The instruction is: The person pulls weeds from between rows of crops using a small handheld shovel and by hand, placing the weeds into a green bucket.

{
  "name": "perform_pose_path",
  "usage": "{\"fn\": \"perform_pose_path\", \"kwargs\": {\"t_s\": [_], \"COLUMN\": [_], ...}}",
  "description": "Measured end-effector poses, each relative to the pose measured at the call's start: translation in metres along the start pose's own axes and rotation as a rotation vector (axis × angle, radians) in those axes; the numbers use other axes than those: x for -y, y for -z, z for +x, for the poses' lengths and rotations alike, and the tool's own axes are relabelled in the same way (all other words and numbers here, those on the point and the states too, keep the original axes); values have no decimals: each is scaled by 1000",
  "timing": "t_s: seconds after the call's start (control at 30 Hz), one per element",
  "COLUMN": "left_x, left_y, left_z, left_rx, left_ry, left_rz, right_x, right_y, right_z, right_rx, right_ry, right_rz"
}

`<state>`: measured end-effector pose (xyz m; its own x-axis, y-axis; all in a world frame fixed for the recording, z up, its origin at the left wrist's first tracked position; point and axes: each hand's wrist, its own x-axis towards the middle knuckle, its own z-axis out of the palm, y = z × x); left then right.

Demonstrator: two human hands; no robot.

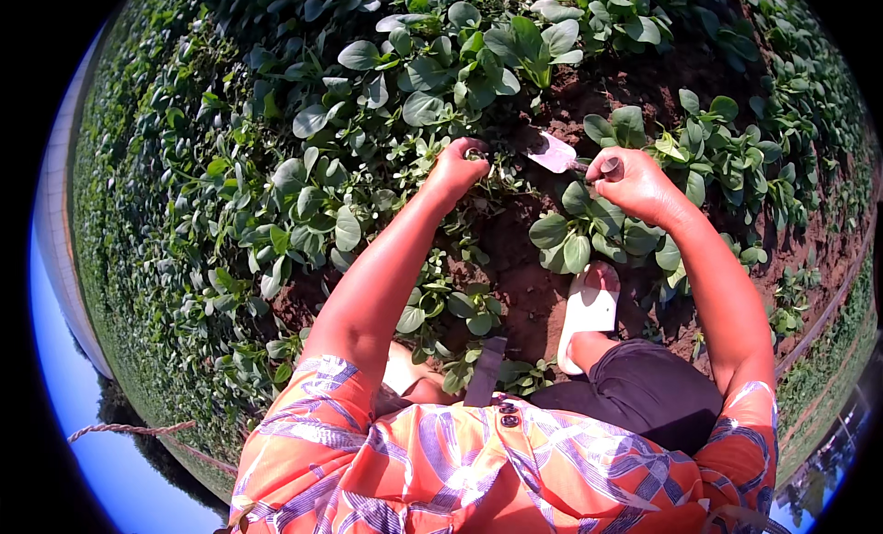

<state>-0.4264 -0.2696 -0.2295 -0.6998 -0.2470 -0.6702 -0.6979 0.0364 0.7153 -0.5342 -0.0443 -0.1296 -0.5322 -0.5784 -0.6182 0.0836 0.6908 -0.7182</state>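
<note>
My right hand (pixel 629 182) grips the handle of a small hand trowel. The flat metal blade (pixel 552 153) points left, its tip at the reddish-brown soil between the plants. My left hand (pixel 461 167) is curled closed around a bit of small-leafed weed (pixel 473 154), just left of the blade. More low, small-leafed weeds (pixel 507 179) grow between my two hands. Below my right hand stands a broad-leafed leafy green plant (pixel 576 234), and another leafy green (pixel 624 127) rises just above it. The roots are hidden.
Dense rows of leafy greens (pixel 227 189) spread to the left; more plants (pixel 724 141) grow on the right. Bare soil (pixel 517 279) runs down the middle. My foot in a white slide sandal (pixel 592 313) rests beside the near plant. A dark strap (pixel 485 372) hangs at my front.
</note>
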Motion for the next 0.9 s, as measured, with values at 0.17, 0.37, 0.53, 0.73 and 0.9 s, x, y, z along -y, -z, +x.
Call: {"fn": "perform_pose_path", "kwargs": {"t_s": [0.17, 0.37, 0.53, 0.73, 0.9], "left_x": [-24, -14, -15, -28, -21], "left_y": [-18, -28, -30, -17, 40], "left_z": [30, 73, 73, 37, -48], "left_rx": [-238, -234, -255, -40, 217], "left_ry": [-21, -57, -50, -87, -119], "left_rz": [264, 183, 115, -389, -847], "right_x": [-19, -24, -35, -47, -13], "right_y": [-25, -52, -58, -46, 3], "right_z": [14, 30, 35, 34, -28], "right_rx": [-61, -167, -226, -149, 29], "right_ry": [58, 99, 159, 275, 1], "right_rz": [-158, -122, -189, -123, -1]}}
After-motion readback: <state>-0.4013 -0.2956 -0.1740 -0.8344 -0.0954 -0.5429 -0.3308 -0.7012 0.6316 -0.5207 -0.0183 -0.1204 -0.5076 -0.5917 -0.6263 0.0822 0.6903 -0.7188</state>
